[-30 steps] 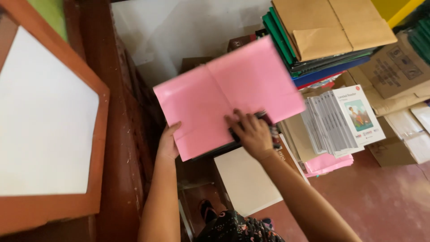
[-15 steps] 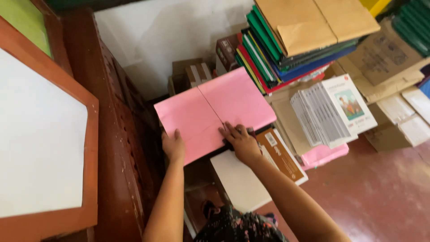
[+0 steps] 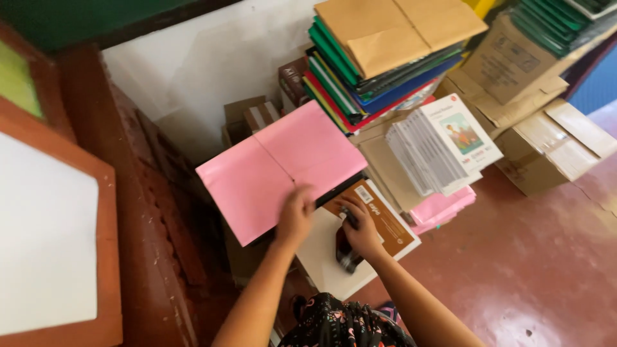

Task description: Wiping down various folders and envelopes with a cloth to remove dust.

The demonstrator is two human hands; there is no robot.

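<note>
A glossy red floor (image 3: 553, 257) meets a white wall (image 3: 186, 71) and a worn brown wooden frame (image 3: 154, 212), with stacked coloured folders (image 3: 360, 83), cardboard boxes (image 3: 527, 96) and thin booklets (image 3: 437, 144) crowded around. The smooth, flat pink paper sheet (image 3: 276, 170), creased down its middle, lies on a low pile, its long axis running from lower left up to the right. The left hand (image 3: 294, 217) presses flat on its near edge, grip open, while the right hand (image 3: 360, 231) curls its grip around a small dark object (image 3: 345, 252) over a brown book (image 3: 376, 215)
</note>
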